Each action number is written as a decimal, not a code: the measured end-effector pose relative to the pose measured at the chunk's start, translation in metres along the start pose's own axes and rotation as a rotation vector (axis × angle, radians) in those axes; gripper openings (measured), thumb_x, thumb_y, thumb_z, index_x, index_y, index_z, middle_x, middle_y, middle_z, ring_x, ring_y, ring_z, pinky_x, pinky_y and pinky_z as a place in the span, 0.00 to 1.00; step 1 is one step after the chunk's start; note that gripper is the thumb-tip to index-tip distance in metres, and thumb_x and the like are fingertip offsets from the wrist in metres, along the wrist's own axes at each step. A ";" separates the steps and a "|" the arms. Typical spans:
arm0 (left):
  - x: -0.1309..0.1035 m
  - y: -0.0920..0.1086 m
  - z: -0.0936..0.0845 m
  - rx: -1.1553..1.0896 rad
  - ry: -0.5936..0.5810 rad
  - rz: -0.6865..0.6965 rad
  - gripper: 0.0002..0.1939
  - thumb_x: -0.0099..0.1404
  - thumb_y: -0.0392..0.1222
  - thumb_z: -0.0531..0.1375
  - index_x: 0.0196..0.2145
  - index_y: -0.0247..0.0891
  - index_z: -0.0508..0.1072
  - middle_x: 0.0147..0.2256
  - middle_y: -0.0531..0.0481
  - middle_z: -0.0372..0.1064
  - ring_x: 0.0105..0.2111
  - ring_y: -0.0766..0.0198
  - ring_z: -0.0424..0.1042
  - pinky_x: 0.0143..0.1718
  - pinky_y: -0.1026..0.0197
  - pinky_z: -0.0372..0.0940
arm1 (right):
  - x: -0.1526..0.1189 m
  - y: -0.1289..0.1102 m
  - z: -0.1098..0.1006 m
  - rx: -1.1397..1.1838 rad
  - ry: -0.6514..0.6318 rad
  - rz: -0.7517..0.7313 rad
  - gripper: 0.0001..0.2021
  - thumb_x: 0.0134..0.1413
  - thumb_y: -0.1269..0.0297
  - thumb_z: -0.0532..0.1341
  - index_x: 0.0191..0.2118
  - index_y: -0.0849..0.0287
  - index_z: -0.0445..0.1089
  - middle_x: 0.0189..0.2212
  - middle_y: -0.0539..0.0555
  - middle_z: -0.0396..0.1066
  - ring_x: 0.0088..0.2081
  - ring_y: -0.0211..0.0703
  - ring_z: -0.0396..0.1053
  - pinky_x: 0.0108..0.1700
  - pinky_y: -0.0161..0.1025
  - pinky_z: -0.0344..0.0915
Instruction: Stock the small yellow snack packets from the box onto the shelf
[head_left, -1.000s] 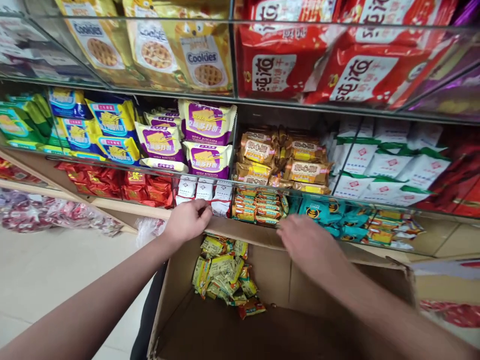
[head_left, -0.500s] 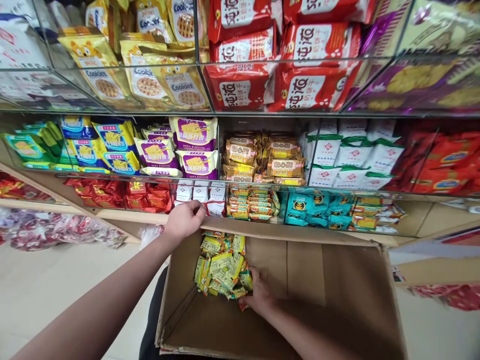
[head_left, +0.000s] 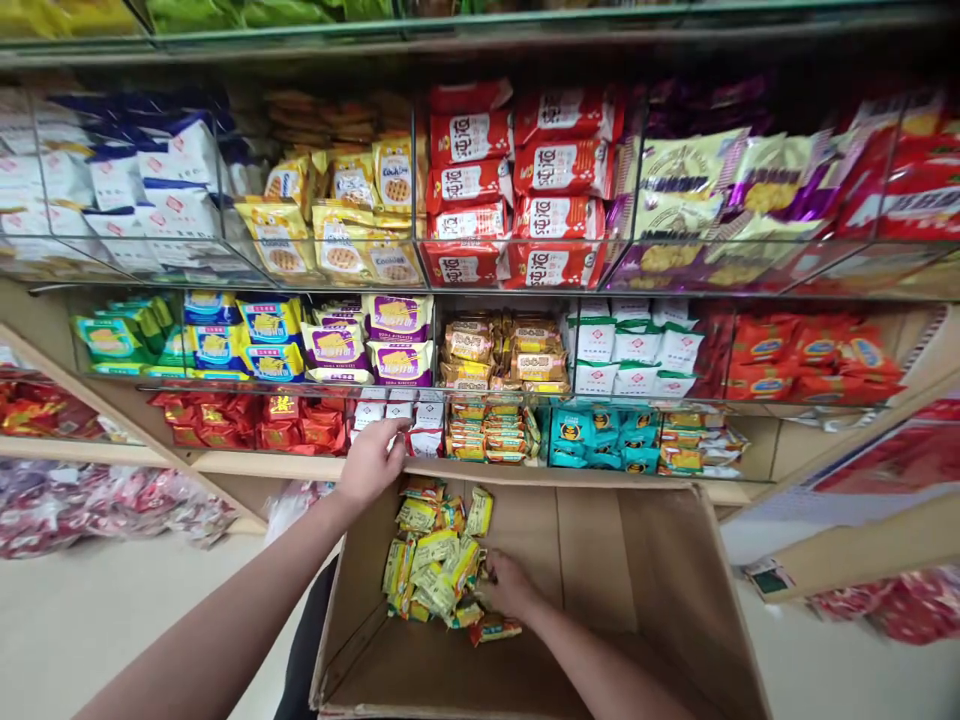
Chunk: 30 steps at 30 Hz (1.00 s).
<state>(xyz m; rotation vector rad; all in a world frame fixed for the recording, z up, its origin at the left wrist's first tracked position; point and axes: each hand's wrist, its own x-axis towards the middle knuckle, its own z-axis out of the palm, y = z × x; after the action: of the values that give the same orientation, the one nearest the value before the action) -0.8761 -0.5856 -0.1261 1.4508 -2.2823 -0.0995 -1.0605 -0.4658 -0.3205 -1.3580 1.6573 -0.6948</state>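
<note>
A cardboard box (head_left: 600,540) stands below the shelves, with a pile of small yellow-green packets (head_left: 435,575) at its left end. My left hand (head_left: 373,462) rests at the box's far edge near the left corner, its fingers curled over the cardboard rim. Inside the box, my right hand (head_left: 510,588) touches the right side of the pile. Its fingers are bent together, and what lies between them is hidden. One orange and green packet (head_left: 495,629) lies just below this hand.
Glass-fronted shelves hold red packs (head_left: 555,168), yellow cookie packs (head_left: 341,240) and teal packets (head_left: 604,438) beyond the box. A slanted wooden divider (head_left: 135,430) is at the left. Bagged red goods (head_left: 97,500) lie low at the left.
The view has shifted so more of the upper shelves shows. My right hand has moved slightly up within the box, and the orange and green packet below it is now uncovered.
</note>
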 end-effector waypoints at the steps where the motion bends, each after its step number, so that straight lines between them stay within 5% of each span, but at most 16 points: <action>1: -0.008 0.004 0.000 -0.067 0.041 0.032 0.16 0.59 0.38 0.46 0.43 0.38 0.65 0.43 0.47 0.67 0.45 0.62 0.63 0.46 0.62 0.56 | -0.003 -0.003 -0.009 0.018 0.042 -0.008 0.03 0.36 0.74 0.56 0.21 0.60 0.62 0.17 0.46 0.60 0.23 0.36 0.57 0.28 0.33 0.54; 5: -0.051 0.031 0.015 -0.472 0.059 -0.007 0.15 0.60 0.41 0.49 0.44 0.38 0.63 0.41 0.46 0.65 0.41 0.63 0.64 0.44 0.60 0.59 | -0.023 -0.020 -0.052 0.142 0.168 -0.007 0.08 0.48 0.64 0.51 0.30 0.61 0.63 0.24 0.50 0.64 0.26 0.37 0.61 0.29 0.33 0.56; 9: -0.079 0.073 0.041 -0.858 -0.325 -0.334 0.18 0.59 0.52 0.48 0.39 0.37 0.66 0.32 0.50 0.66 0.28 0.66 0.65 0.29 0.63 0.62 | -0.051 -0.055 -0.076 0.348 0.184 -0.086 0.15 0.50 0.53 0.50 0.34 0.61 0.64 0.26 0.49 0.64 0.26 0.35 0.60 0.27 0.31 0.57; 12: -0.081 0.099 0.052 -1.107 -0.522 -0.395 0.20 0.58 0.56 0.49 0.25 0.36 0.66 0.19 0.56 0.58 0.19 0.71 0.58 0.20 0.67 0.56 | -0.067 -0.080 -0.075 0.502 0.214 -0.202 0.14 0.47 0.55 0.56 0.33 0.61 0.65 0.25 0.49 0.64 0.25 0.35 0.61 0.27 0.31 0.58; 15: -0.079 0.114 0.054 -1.211 -0.386 -0.408 0.19 0.56 0.56 0.52 0.21 0.36 0.62 0.16 0.58 0.51 0.17 0.73 0.53 0.18 0.69 0.53 | -0.076 -0.088 -0.068 0.628 0.391 -0.178 0.14 0.47 0.56 0.57 0.37 0.60 0.63 0.27 0.50 0.64 0.27 0.35 0.62 0.28 0.31 0.60; 19: -0.082 0.123 0.053 -1.249 -0.250 -0.488 0.19 0.57 0.56 0.50 0.21 0.36 0.63 0.18 0.57 0.57 0.18 0.72 0.56 0.19 0.69 0.55 | -0.082 -0.085 -0.065 0.584 0.531 -0.138 0.13 0.50 0.55 0.55 0.25 0.61 0.61 0.20 0.47 0.60 0.23 0.32 0.58 0.24 0.29 0.56; 24: -0.085 0.131 0.054 -1.365 -0.256 -0.578 0.18 0.56 0.57 0.51 0.24 0.37 0.64 0.18 0.57 0.60 0.17 0.72 0.57 0.17 0.68 0.56 | -0.087 -0.084 -0.074 0.376 0.649 -0.203 0.11 0.50 0.58 0.55 0.26 0.60 0.64 0.20 0.48 0.63 0.23 0.34 0.61 0.26 0.31 0.59; 30: -0.072 0.137 0.042 -1.659 -0.398 -0.610 0.17 0.56 0.54 0.54 0.37 0.39 0.68 0.30 0.50 0.70 0.27 0.65 0.68 0.27 0.63 0.64 | -0.089 -0.092 -0.093 0.583 0.728 -0.249 0.09 0.47 0.61 0.58 0.35 0.59 0.65 0.29 0.51 0.68 0.30 0.37 0.67 0.32 0.33 0.66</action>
<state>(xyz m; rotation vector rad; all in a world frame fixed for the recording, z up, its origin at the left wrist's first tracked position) -0.9823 -0.4682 -0.1475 0.9785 -0.9823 -1.9685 -1.0942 -0.4122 -0.1754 -0.9274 1.6069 -1.8211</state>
